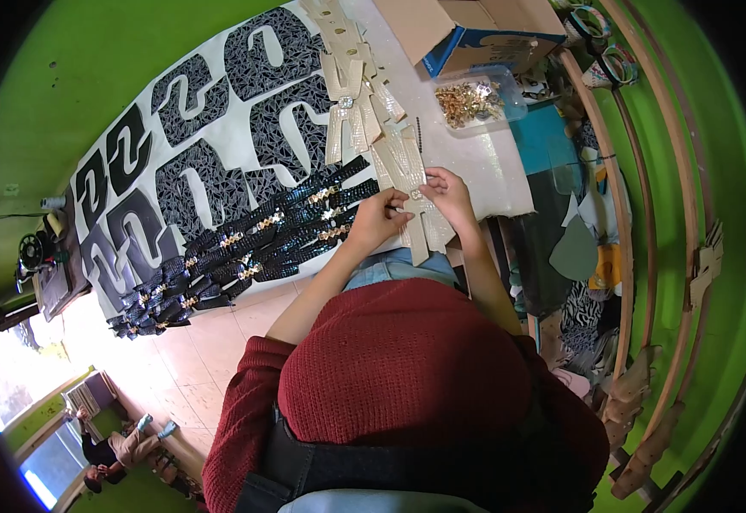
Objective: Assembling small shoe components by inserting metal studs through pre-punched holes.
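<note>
A beige, crocodile-textured sandal upper (407,158) with a small shiny ornament (416,195) lies at the table's near edge. My left hand (380,219) is closed at its left side, fingertips pinched beside the ornament. From the right, my right hand (449,195) pinches the same upper near the ornament; the exact grip of both is partly hidden by the fingers. More beige uppers (347,81) with ornaments lie in an overlapping row beyond it. Left of my hands, shiny black uppers (292,214) with gold-coloured ornaments are spread in long rows.
Black patterned cut-out pieces (275,51) cover the table's left part. A clear plastic box (510,96) of gold-coloured ornaments stands at the right, before an open cardboard box (493,47). Foot-shaped forms (634,389) sit by wooden rails. Another person (121,449) is at lower left.
</note>
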The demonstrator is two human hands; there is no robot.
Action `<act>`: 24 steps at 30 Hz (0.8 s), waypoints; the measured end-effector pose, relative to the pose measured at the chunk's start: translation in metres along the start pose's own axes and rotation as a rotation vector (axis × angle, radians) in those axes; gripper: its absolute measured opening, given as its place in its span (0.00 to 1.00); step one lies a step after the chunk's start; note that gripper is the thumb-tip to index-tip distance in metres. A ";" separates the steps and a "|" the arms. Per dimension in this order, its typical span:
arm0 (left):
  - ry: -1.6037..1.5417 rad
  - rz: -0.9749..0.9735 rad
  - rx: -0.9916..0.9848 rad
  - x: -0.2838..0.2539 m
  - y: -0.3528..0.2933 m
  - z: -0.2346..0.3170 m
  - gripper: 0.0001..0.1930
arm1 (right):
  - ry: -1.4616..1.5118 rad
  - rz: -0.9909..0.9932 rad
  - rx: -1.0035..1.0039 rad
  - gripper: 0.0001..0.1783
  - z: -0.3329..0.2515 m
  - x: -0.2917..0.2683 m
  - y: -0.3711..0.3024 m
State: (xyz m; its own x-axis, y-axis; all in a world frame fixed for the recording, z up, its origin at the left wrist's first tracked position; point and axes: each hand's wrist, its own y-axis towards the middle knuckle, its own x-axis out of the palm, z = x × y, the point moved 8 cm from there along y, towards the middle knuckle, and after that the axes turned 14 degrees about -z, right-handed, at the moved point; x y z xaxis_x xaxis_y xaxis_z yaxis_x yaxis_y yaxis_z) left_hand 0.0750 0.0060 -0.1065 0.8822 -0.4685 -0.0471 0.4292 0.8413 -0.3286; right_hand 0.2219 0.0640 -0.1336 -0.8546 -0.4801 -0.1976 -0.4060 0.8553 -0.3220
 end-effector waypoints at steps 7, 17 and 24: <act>0.121 0.161 0.055 -0.015 -0.005 0.012 0.17 | -0.156 0.125 0.010 0.18 -0.024 0.003 -0.004; 0.224 0.224 0.027 -0.029 -0.014 0.015 0.14 | -0.193 0.159 -0.003 0.17 -0.041 0.016 -0.007; 0.261 0.205 -0.016 -0.034 -0.014 0.005 0.13 | -0.246 0.162 -0.069 0.17 -0.053 0.022 -0.008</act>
State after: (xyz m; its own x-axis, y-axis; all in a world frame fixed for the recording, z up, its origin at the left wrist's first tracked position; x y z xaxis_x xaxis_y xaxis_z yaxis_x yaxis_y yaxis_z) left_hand 0.0398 0.0113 -0.0957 0.8695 -0.3453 -0.3533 0.2434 0.9217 -0.3020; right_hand 0.1893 0.0565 -0.0866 -0.8096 -0.3618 -0.4622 -0.2989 0.9318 -0.2058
